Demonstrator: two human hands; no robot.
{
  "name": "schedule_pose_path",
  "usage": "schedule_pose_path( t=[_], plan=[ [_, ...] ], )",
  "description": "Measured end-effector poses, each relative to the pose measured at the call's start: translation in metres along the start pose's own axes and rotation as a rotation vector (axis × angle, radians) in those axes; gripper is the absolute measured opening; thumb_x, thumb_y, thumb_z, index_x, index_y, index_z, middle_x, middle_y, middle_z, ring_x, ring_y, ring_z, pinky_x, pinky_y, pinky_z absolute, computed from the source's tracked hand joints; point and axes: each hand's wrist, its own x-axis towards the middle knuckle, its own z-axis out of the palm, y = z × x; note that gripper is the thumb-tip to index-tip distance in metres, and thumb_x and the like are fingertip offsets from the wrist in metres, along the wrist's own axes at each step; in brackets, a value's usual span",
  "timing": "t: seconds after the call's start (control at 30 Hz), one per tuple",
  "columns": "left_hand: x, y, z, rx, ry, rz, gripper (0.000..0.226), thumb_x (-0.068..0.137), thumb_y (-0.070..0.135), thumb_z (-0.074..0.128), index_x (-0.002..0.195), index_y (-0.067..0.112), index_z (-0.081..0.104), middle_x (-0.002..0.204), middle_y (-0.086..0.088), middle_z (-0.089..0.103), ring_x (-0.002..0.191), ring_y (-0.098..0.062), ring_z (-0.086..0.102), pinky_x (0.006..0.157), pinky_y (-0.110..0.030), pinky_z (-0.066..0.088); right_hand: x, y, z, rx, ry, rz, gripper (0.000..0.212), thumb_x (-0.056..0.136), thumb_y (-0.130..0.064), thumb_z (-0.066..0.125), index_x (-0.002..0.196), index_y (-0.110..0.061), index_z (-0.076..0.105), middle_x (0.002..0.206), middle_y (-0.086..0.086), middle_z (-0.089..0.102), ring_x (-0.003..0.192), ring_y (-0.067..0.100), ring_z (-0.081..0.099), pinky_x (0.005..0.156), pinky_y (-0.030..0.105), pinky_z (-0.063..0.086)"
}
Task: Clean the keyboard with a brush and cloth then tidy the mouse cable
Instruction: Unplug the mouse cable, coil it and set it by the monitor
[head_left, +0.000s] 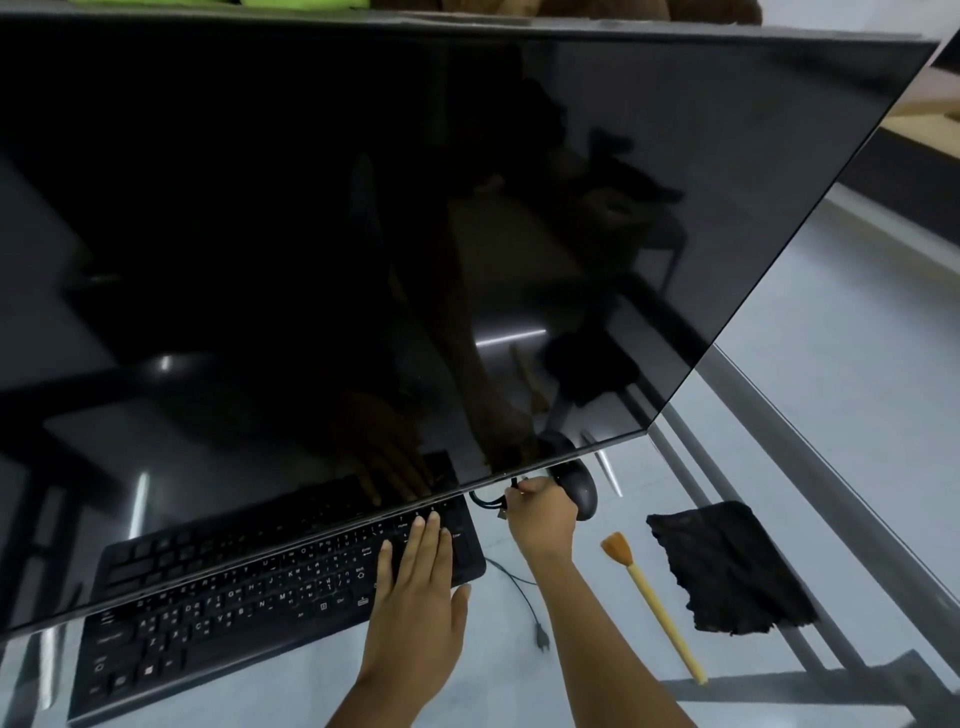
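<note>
We are on the last step, tidying the mouse cable. Our right hand (543, 512) reaches to one o'clock, its fingers curled round a bundled loop of the mouse cable (488, 503) just beside the mouse (582, 491), both tucked at the lower edge of the monitor (363, 234). Our left hand (421, 587) lies flat on the right end of the keyboard (249, 603), fingers straight and together, steadying it. The brush (649, 597) and the dark cloth (727, 566) lie on the glass table (831, 415) at three o'clock, untouched, so we judge the cleaning done. A thinner cable with a plug (542, 638) trails loose toward six o'clock. Next we would need to finish coiling the bundle and set it neatly by the mouse without dragging the mouse off its spot.
</note>
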Motion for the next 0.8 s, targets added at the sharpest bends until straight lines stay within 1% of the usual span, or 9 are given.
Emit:
schedule_pose_path(
  t=[0.13,0.23,0.3,0.4,0.47,0.53,0.6,0.7,0.8],
  plan=[
    [0.001,-0.003,0.006,0.024,0.031,0.021,0.060,0.091,0.043,0.033,0.135,0.006,0.050,0.148,-0.010,0.042,0.140,-0.022,0.028,0.109,-0.048,0.018,0.001,0.007,-0.001,-0.056,0.002,-0.061,0.017,0.095,-0.014,0.056,0.098,-0.003,0.068,0.070,-0.002,0.060,0.060,0.009,0.056,0.058,0.016,0.045],
    [0.001,-0.003,0.007,0.026,0.019,0.013,0.063,0.097,0.045,0.020,0.135,0.004,0.050,0.147,-0.011,0.043,0.139,-0.024,0.033,0.109,-0.048,0.018,-0.003,0.012,-0.010,-0.108,0.029,-0.120,0.020,0.096,-0.015,0.053,0.108,-0.007,0.067,0.081,0.004,0.064,0.060,0.010,0.053,0.052,0.011,0.038],
    [0.003,0.002,0.006,0.020,0.035,0.028,0.061,0.096,0.043,0.024,0.133,0.004,0.052,0.145,-0.012,0.045,0.137,-0.025,0.037,0.110,-0.046,0.015,-0.008,0.013,-0.027,-0.151,0.053,-0.151,0.019,0.096,-0.019,0.051,0.107,-0.013,0.065,0.090,0.006,0.067,0.064,0.013,0.054,0.050,0.010,0.034],
    [0.014,0.018,-0.004,-0.027,0.088,0.071,0.052,0.088,0.036,0.053,0.128,0.004,0.057,0.137,-0.012,0.054,0.130,-0.027,0.047,0.110,-0.044,0.030,-0.009,0.017,-0.062,-0.109,0.083,-0.154,0.016,0.094,-0.015,0.051,0.099,-0.017,0.066,0.090,0.006,0.070,0.069,0.018,0.061,0.061,0.024,0.049],
    [0.023,0.036,-0.020,-0.096,0.059,0.052,0.048,0.082,0.032,0.068,0.122,0.007,0.062,0.123,-0.009,0.063,0.113,-0.027,0.060,0.093,-0.040,0.050,-0.006,0.023,-0.090,-0.111,0.119,-0.141,0.013,0.093,-0.014,0.054,0.098,-0.018,0.066,0.094,0.006,0.069,0.073,0.020,0.063,0.067,0.028,0.051],
    [0.025,0.060,-0.038,-0.144,-0.019,0.049,0.037,0.089,0.032,0.060,0.119,0.011,0.061,0.110,-0.004,0.063,0.099,-0.021,0.061,0.079,-0.032,0.051,-0.003,0.035,-0.122,-0.160,0.161,-0.124,0.019,0.093,-0.015,0.055,0.108,-0.012,0.066,0.098,0.007,0.069,0.075,0.019,0.062,0.069,0.025,0.048],
    [0.028,0.085,-0.045,-0.197,-0.119,0.033,0.031,0.098,0.034,0.040,0.118,0.014,0.053,0.109,-0.002,0.062,0.098,-0.018,0.060,0.073,-0.027,0.046,0.002,0.053,-0.153,-0.227,0.179,-0.107,0.026,0.095,-0.016,0.053,0.117,-0.009,0.064,0.105,0.010,0.068,0.075,0.019,0.061,0.070,0.025,0.046],
    [0.034,0.113,-0.043,-0.242,-0.231,-0.066,0.031,0.101,0.036,0.032,0.111,0.012,0.049,0.104,-0.005,0.066,0.094,-0.021,0.063,0.065,-0.027,0.041,0.010,0.076,-0.181,-0.380,0.130,-0.054,0.029,0.095,-0.021,0.053,0.121,-0.009,0.059,0.120,0.015,0.058,0.075,0.017,0.055,0.068,0.027,0.046],
    [0.046,0.142,-0.032,-0.277,-0.328,-0.167,0.039,0.100,0.042,0.031,0.113,0.011,0.050,0.108,-0.008,0.064,0.099,-0.025,0.062,0.071,-0.031,0.046,0.017,0.092,-0.200,-0.486,0.082,0.040,0.042,0.093,-0.029,0.055,0.131,-0.011,0.049,0.129,0.016,0.046,0.110,0.032,0.051,0.092,0.040,0.048]
  ],
)
